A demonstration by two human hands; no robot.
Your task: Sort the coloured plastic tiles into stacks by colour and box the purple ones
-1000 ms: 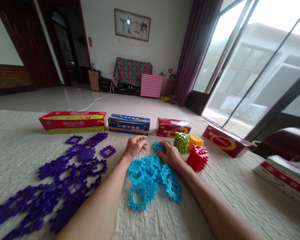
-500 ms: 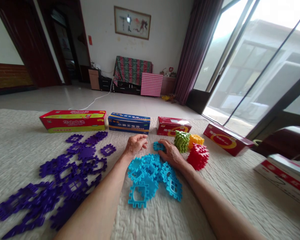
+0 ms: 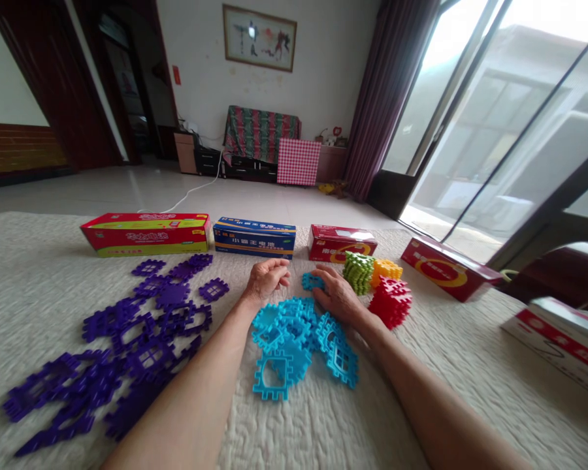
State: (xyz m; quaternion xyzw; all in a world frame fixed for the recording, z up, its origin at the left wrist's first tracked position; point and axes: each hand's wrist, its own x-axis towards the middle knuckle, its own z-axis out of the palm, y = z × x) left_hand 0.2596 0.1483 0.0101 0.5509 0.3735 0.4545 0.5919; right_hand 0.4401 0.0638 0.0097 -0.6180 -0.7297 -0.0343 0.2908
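Observation:
My right hand is on a light-blue interlocking building tile, its fingers at the tile's right edge and partly hiding it. Curled inward, my left hand rests to the left of that tile with nothing visible in its fingers. Between my forearms lies a loose pile of light-blue tiles, some with square or round openings. Right of my right hand stand a green stack of tiles, a yellow stack and a red stack.
Many purple tiles are scattered on the quilted cover to the left. Along the far side stand a red-and-yellow box, a blue box and a dark red box. Another dark red box and a white-and-red box are at the right.
The view has shifted slightly. Both hands and the tiles keep about the same places, with my right hand still at the blue tile.

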